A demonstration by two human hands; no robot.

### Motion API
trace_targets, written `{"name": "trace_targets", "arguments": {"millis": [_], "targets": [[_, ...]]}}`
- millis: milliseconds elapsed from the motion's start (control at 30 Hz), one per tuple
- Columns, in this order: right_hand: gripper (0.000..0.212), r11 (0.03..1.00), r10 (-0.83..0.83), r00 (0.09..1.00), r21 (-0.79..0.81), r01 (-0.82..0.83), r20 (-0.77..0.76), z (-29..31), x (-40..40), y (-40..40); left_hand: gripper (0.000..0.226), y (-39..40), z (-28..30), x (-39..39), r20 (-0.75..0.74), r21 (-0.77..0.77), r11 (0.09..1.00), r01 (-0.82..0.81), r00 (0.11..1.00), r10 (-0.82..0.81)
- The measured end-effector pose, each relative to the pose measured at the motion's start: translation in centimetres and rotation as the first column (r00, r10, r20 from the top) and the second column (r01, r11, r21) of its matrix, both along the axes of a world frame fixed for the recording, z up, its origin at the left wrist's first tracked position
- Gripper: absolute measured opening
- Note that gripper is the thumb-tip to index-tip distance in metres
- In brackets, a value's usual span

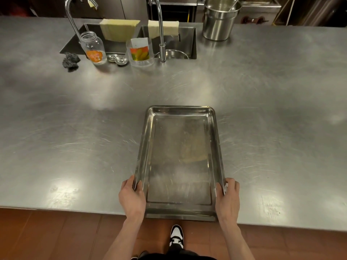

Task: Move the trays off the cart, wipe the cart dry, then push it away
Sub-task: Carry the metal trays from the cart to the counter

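- Head view looks down on a steel surface (pixel 75 119) with one tray (pixel 180 156) lying flat on it, its long sides running away from the person and its near end jutting slightly past the front edge.
- The left hand (pixel 132 196) grips the tray's left rim near the near corner, thumb inside the wall, fingers curled round the outside.
- The right hand (pixel 228 197) grips the right rim in the same way, opposite the left.
- The tray holds nothing; its floor is scuffed, with a dull yellowish patch toward the right middle.
- At the far side a double sink (pixel 187 44) is set into the surface, with two tall taps (pixel 161 34) and two pale cloths (pixel 120 30) draped over its far edge and divider.
- In front of the sink stand a glass jar (pixel 93 47) with an orange label and a clear tub (pixel 139 52) with a fruit label; two small metal discs (pixel 117 59) lie between them.
- A dark scouring pad (pixel 70 61) sits left of the jar.
- A steel pot (pixel 219 19) with a utensil in it stands right of the sink.
- Below the edge are a reddish tiled floor (pixel 47 235) and one black-and-white shoe (pixel 176 236).
- No cart shows in this view.
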State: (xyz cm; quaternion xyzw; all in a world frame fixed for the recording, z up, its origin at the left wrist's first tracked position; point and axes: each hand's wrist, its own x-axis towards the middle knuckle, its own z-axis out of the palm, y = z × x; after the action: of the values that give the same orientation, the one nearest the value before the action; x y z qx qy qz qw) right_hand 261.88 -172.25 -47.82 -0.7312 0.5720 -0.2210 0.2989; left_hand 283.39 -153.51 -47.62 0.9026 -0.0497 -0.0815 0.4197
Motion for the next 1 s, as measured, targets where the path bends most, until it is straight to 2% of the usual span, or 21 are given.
{"name": "trace_targets", "arguments": {"millis": [533, 1000], "targets": [[0.018, 1.0, 0.022, 0.996, 0.01, -0.022, 0.084, -1.0, -0.3, -0.5, 0.034, -0.1, -0.4, -0.1, 0.017, -0.009, 1.0, 0.02, 1.0, -0.02], [0.018, 0.999, 0.008, 0.996, 0.047, -0.012, 0.091, -0.8, 0.2, -1.1, 0.036, -0.9, 0.2, 0.6, -0.045, 0.012, 1.0, -0.003, 0.999, 0.004]]}}
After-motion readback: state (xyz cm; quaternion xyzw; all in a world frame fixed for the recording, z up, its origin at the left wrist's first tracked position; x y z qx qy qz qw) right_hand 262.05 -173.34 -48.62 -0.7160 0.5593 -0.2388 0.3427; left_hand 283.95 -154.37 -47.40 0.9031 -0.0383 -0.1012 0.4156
